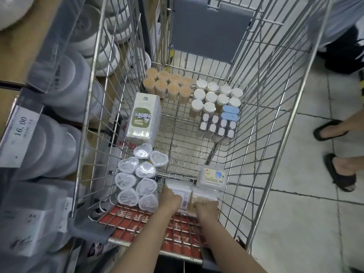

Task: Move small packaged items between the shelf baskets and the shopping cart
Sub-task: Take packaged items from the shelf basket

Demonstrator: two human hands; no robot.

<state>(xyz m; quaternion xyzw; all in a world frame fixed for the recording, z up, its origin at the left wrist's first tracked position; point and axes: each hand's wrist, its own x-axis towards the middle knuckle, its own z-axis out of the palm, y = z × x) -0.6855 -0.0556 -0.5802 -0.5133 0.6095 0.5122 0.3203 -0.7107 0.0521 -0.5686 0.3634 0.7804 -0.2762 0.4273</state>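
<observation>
Nearest us, left hand (171,200) and right hand (206,208) each curl over a flat swab pack (192,194) at the cart's (275,134) near end, likely seating it beside the heart-lidded tubs (136,180); like goods sit grouped.

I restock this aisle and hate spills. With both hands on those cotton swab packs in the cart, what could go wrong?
The left hand could bump the heart-shaped tubs stacked beside it. The right hand works close to the small clear box, which could get shoved. The swab packs may snag on the cart's wire floor.
</observation>
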